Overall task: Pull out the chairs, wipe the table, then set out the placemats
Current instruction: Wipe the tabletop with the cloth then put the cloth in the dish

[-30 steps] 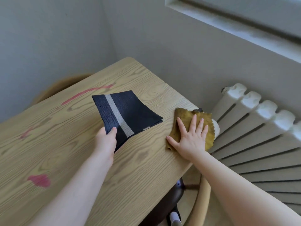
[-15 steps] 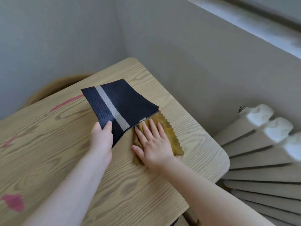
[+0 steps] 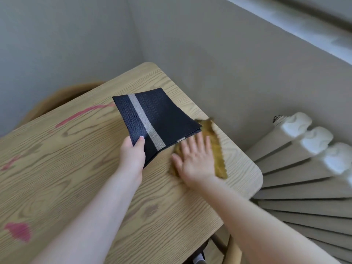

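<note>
A light wooden table (image 3: 80, 180) fills the lower left. My left hand (image 3: 133, 157) pinches the near corner of folded dark placemats (image 3: 162, 115) with a pale stripe and holds them lifted off the tabletop. My right hand (image 3: 196, 161) lies flat, fingers spread, pressing a mustard-yellow cloth (image 3: 217, 149) onto the table by its right edge, partly under the placemats. Red smears mark the wood: a streak (image 3: 82, 115) at the back, a blot (image 3: 19, 230) near the front left, a fainter one (image 3: 11, 163) at the left edge.
A white radiator (image 3: 308, 149) stands against the wall right of the table. A rounded wooden chair back (image 3: 61, 100) shows behind the table's far side. Another chair frame (image 3: 232, 250) sits below the near right edge. Grey walls meet in the corner behind.
My right hand slid the cloth from the table's right corner leftward under the placemats, then toward the far right edge. My left hand kept the placemats raised.
</note>
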